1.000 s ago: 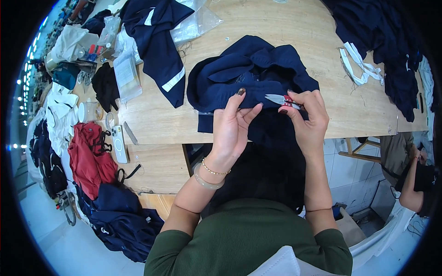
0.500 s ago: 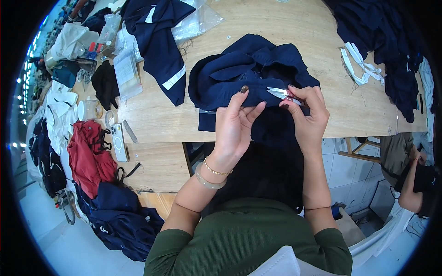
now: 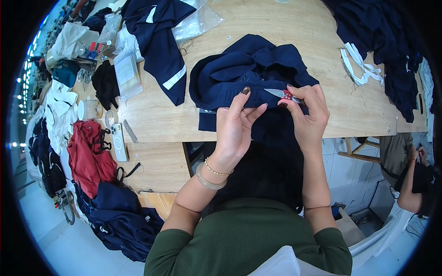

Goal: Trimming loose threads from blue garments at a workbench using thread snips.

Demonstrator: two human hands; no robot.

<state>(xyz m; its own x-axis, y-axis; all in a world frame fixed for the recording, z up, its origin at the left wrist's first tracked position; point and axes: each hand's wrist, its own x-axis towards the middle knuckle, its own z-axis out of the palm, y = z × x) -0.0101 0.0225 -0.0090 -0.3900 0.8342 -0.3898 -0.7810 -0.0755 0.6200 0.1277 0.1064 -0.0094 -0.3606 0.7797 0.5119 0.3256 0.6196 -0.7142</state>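
My left hand (image 3: 235,126) pinches the near edge of the navy garment (image 3: 218,94), which lies bunched on the table (image 3: 294,27) in front of me. My right hand (image 3: 311,115) grips the red-handled snips (image 3: 287,95), blades pointing left along the band. I judge this to be a trimming step; the next move calls for steady cloth and careful tips. Farther off, a clear plastic bag (image 3: 202,24) lies partly under another navy garment (image 3: 159,50); its contents I can't tell.
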